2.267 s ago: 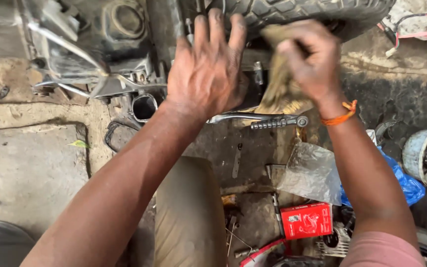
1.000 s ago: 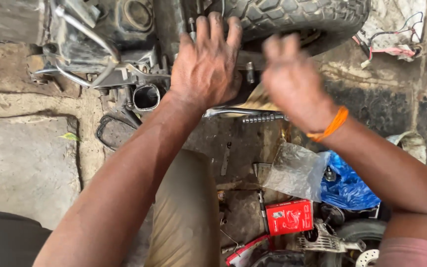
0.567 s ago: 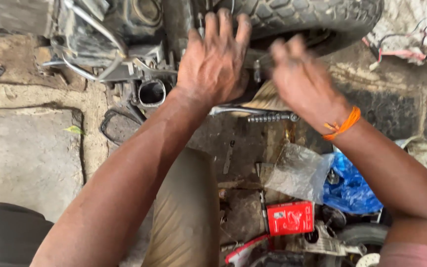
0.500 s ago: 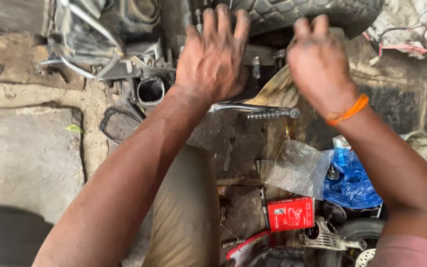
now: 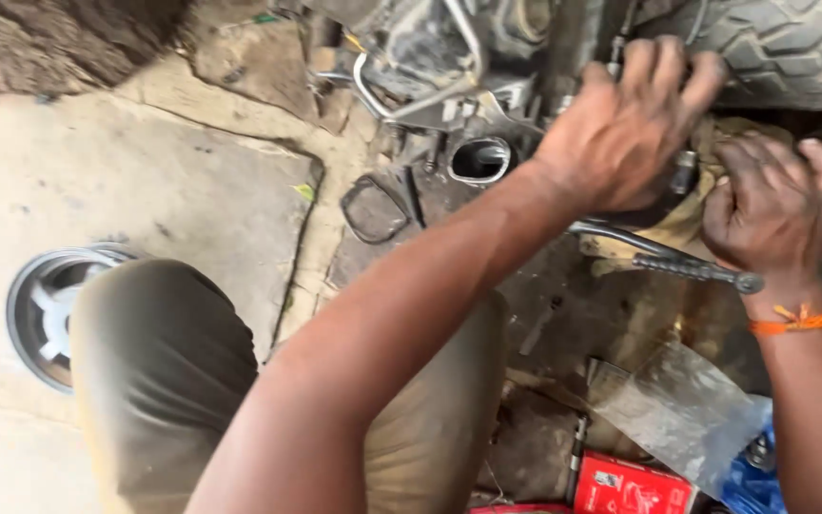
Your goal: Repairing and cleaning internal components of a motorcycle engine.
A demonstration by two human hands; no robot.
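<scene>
The left hand's fingers (image 5: 663,71) are spread and pressed flat against the grimy motorcycle underside (image 5: 487,57) just below the tyre (image 5: 792,48), it seems to steady the work; they grip nothing. The right hand (image 5: 773,205) is curled into a closed fist over a dirty tan rag (image 5: 687,224), bunched so it can be pushed against the metal. Just near of both hands a knurled foot lever (image 5: 687,268) sticks out to the right. The oil-stained concrete floor (image 5: 145,181) carries a wheel rim (image 5: 45,305) at left and a red box (image 5: 630,485), plastic sheet (image 5: 682,409) near right.
</scene>
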